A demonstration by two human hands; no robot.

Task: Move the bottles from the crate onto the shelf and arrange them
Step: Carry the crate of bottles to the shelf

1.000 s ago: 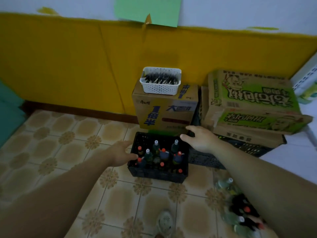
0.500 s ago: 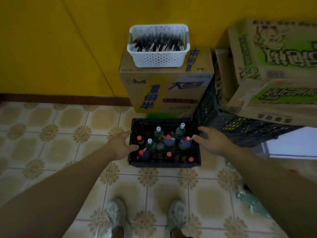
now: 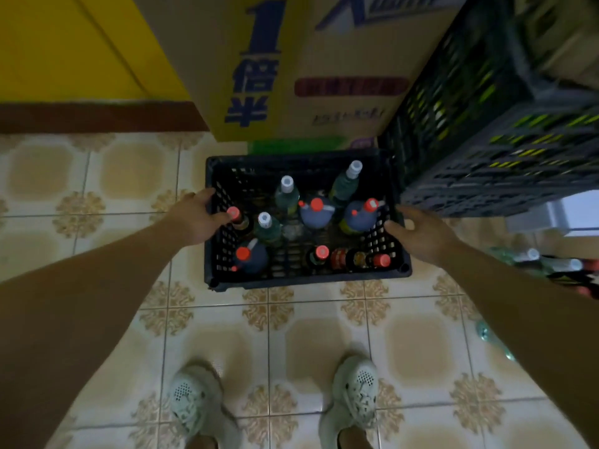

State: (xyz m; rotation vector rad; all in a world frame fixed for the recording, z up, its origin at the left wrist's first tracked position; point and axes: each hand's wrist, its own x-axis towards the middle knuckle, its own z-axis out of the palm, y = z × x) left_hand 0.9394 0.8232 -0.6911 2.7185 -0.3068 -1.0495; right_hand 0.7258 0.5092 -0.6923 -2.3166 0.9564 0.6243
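Observation:
A black plastic crate (image 3: pixel 308 278) sits on the tiled floor and holds several bottles: green ones with white caps (image 3: pixel 287 194), round grey jugs with red caps (image 3: pixel 316 210), and small dark bottles with red caps (image 3: pixel 319 254). My left hand (image 3: pixel 197 218) grips the crate's left rim, thumb hooked inside the wall. Over at the crate's right rim, my right hand (image 3: pixel 421 234) has its thumb at the wall and its fingers loosely spread outside. No shelf is in view.
A tall cardboard box (image 3: pixel 308 69) stands directly behind the crate. A stack of dark crates (image 3: pixel 486 131) rises at the right. More bottles (image 3: pixel 551 267) lie on the floor at the far right. My two shoes (image 3: pixel 197 403) stand on the tiles below the crate.
The view has tipped down and closed in on the crate. Both hands have dropped to the crate's side rims; the left one now grips the left wall.

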